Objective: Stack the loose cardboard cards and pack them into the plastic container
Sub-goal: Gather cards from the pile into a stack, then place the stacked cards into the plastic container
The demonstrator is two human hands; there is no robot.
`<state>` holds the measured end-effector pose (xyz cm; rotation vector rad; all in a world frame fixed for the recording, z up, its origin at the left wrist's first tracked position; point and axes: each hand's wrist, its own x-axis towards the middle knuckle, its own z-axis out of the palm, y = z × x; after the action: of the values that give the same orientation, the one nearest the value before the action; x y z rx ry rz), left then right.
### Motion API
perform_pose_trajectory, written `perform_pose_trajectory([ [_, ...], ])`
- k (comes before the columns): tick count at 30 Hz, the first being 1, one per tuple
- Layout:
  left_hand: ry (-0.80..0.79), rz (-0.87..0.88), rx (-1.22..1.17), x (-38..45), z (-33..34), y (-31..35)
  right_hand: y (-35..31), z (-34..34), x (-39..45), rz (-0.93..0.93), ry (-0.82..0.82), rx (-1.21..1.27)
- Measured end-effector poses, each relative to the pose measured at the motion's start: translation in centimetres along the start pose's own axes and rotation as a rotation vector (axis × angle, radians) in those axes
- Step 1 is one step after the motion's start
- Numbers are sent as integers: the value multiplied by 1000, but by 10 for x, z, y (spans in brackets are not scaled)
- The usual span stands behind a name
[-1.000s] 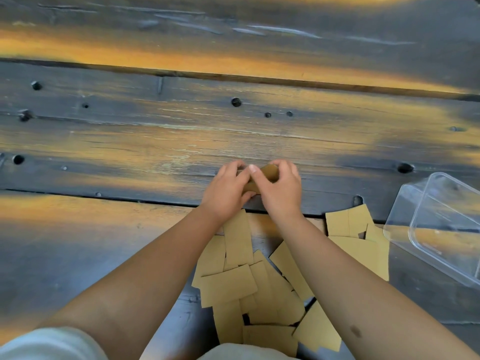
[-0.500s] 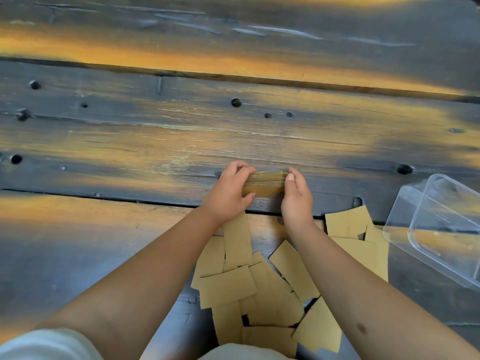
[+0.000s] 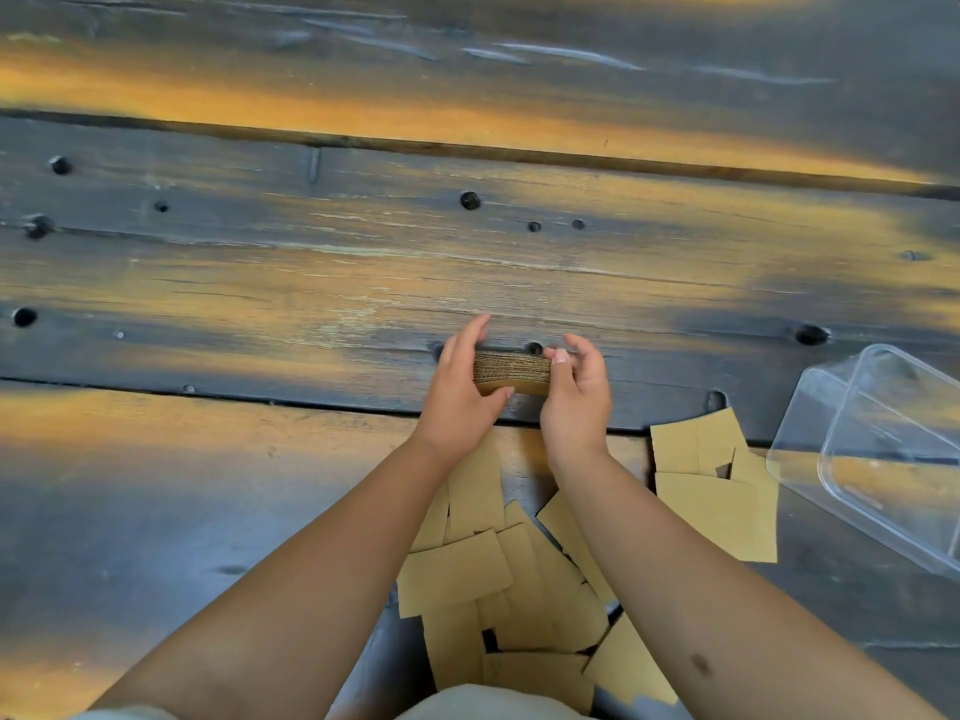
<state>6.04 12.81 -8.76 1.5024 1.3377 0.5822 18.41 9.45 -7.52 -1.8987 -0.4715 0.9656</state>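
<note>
Stacking step: left hand [image 3: 457, 392] and right hand [image 3: 574, 402] are pinching a card stack [image 3: 511, 371] between them, fingers curled round its ends. Loose cards [image 3: 454, 571] are lying under the forearms; plastic container [image 3: 883, 459] is sitting well right of the hands. Next, prob.: square edges, add more cards.

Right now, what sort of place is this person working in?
Probably a makeshift workbench or plank floor: weathered dark wooden planks with bolt holes. Loose cardboard cards lie scattered beside a clear plastic container.

Head camera looks steeply down, close over plank table [image 3: 260, 283].
</note>
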Motion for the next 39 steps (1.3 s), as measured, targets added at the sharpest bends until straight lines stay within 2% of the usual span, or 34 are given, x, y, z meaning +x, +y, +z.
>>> perform_pose_trajectory([
  [6,18,8,-39,-4,3,4,2,0,-1,-62,-72,-83],
  [9,7,-74,-220,-4,1,9,4,0,-3,-51,-129,-40],
  [12,145,-182,-382,-2,3,15,5,0,-2,-91,-157,-82],
  [15,242,-218,-509,2,6,18,8,-1,-1,-173,-159,-158],
  [19,318,-242,-548,5,9,20,14,-9,3,-330,-239,-336],
  [23,292,-256,-622,8,8,18,12,-26,11,-488,-453,-581],
  [26,256,-261,-604,10,6,15,1,-30,15,-605,-416,-809],
  [28,213,-252,-548,10,4,14,-13,-25,18,-649,-397,-1059],
  [31,157,-242,-505,11,-3,13,-29,-12,17,-701,-495,-1303],
  [35,73,-245,-425,10,-10,19,-37,-10,15,-669,-551,-1300],
  [39,4,-213,-430,-3,-20,31,-42,-32,9,-589,-551,-1119],
])
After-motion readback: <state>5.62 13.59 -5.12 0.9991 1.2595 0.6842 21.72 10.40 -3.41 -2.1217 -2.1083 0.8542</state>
